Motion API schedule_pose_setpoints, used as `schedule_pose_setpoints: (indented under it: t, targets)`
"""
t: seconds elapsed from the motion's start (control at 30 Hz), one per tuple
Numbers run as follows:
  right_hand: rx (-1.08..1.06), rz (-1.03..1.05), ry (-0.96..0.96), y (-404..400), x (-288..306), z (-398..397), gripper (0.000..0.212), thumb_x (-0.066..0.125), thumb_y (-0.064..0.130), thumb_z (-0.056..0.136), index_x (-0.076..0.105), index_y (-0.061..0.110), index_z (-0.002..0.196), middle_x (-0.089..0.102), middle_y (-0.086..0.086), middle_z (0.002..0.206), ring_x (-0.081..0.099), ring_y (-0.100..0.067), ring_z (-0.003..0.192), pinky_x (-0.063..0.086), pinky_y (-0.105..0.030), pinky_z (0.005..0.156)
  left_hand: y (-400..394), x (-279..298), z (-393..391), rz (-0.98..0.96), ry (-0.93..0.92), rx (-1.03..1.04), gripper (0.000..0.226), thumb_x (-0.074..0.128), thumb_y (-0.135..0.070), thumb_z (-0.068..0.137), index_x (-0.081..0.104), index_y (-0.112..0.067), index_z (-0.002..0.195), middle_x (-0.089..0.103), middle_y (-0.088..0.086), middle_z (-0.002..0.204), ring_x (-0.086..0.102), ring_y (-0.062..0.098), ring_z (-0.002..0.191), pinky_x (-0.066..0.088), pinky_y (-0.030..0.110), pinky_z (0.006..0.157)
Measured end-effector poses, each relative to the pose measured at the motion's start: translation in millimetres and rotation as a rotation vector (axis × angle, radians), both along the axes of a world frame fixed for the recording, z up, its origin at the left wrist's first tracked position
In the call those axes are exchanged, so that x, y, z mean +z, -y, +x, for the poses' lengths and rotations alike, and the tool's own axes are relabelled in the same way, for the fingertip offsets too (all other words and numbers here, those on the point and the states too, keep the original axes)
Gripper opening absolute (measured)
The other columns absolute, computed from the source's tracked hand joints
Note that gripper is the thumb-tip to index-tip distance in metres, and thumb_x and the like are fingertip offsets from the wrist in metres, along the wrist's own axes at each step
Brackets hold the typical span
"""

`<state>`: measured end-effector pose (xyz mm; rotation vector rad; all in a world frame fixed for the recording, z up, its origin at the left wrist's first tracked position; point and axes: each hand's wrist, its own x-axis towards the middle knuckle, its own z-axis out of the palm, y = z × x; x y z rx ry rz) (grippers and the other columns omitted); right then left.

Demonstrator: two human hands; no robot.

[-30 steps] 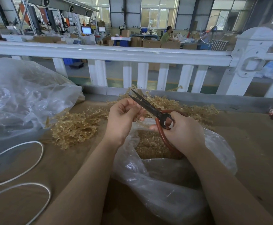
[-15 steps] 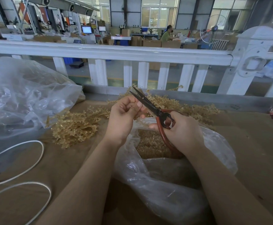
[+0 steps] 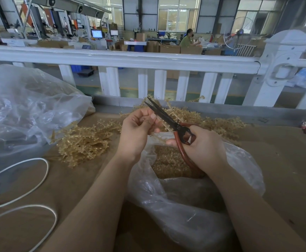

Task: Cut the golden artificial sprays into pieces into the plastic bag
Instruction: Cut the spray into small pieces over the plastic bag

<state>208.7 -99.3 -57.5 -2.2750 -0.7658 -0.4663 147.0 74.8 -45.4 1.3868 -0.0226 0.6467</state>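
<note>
Pinching a golden spray (image 3: 158, 136) in our left hand (image 3: 136, 132) above the plastic bag (image 3: 239, 171), right hand (image 3: 203, 146) gripping the scissors (image 3: 168, 120), we risk nicking curled fingers (image 3: 153, 116) touching the blades, or pieces missing the bag.

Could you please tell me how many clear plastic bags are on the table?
2: a large plastic bag at the far left, and an open plastic bag of cut pieces under the hands. Others may lie outside the view.
</note>
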Motion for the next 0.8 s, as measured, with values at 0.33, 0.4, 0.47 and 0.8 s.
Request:
schedule_pose_setpoints:
  t: [0.33, 0.4, 0.47, 0.8]
  targets:
    - [0.162, 0.352, -0.420, -8, 6, 3, 0.025, 0.081, 0.046, 0.078, 0.074, 0.022, 0.078, 0.073, 0.007, 0.069, 0.068, -0.011, 0.060, 0.057, -0.024, 0.055, -2, -1, 1, 0.018, -0.062, 0.014, 0.007, 0.054, -0.005, 0.099, 0.061, -0.003, 0.098, 0.065, 0.009, 0.077, 0.056, 0.011, 0.057, 0.046, 0.017, 0.058]
    - [0.167, 0.377, -0.459, -9, 5, 4, 0.016, 0.082, 0.032, 0.082, 0.075, 0.018, 0.079, 0.074, 0.001, 0.072, 0.069, -0.014, 0.063, 0.056, -0.021, 0.058, 1, -1, 2, 0.039, -0.075, 0.002, 0.007, 0.055, -0.005, 0.099, 0.061, -0.005, 0.096, 0.066, 0.007, 0.076, 0.057, 0.013, 0.058, 0.047, 0.020, 0.059]
    - [0.189, 0.401, -0.476, -10, 4, 5, 0.014, 0.081, 0.023, 0.084, 0.075, 0.012, 0.079, 0.073, -0.003, 0.070, 0.065, -0.010, 0.054, 0.052, -0.016, 0.052, 4, -1, 4, 0.019, -0.076, -0.029, 0.006, 0.056, -0.006, 0.098, 0.062, -0.007, 0.096, 0.066, 0.008, 0.077, 0.057, 0.014, 0.058, 0.048, 0.024, 0.062]
    - [0.292, 0.805, -0.528, -2, 4, 5, 0.028, 0.074, 0.022, 0.090, 0.063, -0.003, 0.084, 0.050, 0.000, 0.053, 0.043, -0.010, 0.044, 0.038, -0.019, 0.045, 7, 0, -1, -0.182, -0.282, -0.313, 0.036, 0.076, -0.038, 0.069, 0.067, -0.015, 0.095, 0.076, 0.007, 0.096, 0.072, 0.016, 0.082, 0.053, 0.024, 0.070]
